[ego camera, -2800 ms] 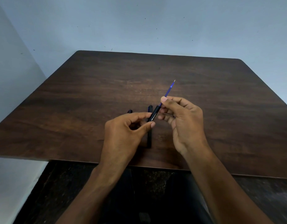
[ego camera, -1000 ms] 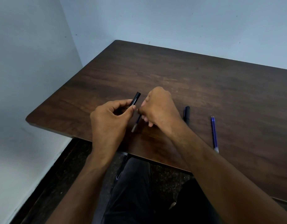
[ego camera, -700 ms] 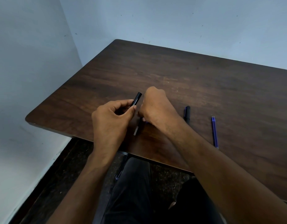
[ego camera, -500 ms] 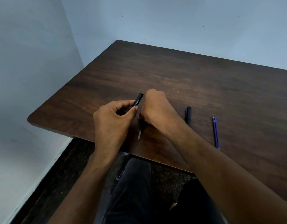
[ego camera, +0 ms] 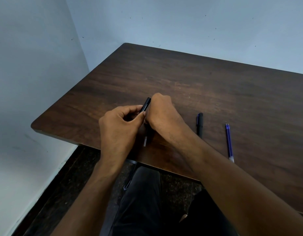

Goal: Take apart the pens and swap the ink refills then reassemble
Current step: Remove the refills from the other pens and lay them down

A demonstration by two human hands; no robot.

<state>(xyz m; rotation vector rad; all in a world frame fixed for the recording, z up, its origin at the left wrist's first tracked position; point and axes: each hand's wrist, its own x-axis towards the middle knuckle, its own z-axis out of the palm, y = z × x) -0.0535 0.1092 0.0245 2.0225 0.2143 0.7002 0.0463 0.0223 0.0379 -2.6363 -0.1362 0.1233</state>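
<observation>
Pen (ego camera: 200, 124) on table (ego camera: 215, 82), refill (ego camera: 229, 142) right of it.

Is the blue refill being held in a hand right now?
No, the blue refill lies on the table, apart from both hands.

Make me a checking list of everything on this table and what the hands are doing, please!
surface: dark wooden table, bare grain showing.
job's things: black pen barrel held up; thin refill pointing down below the hands; black pen part and blue refill lying apart on the table.
clutter: nothing seen.
hands: left hand pinches the barrel; right hand curled beside it, its grip hidden.
cables: nothing seen.
surroundings: pale blue walls, dark floor.
</observation>
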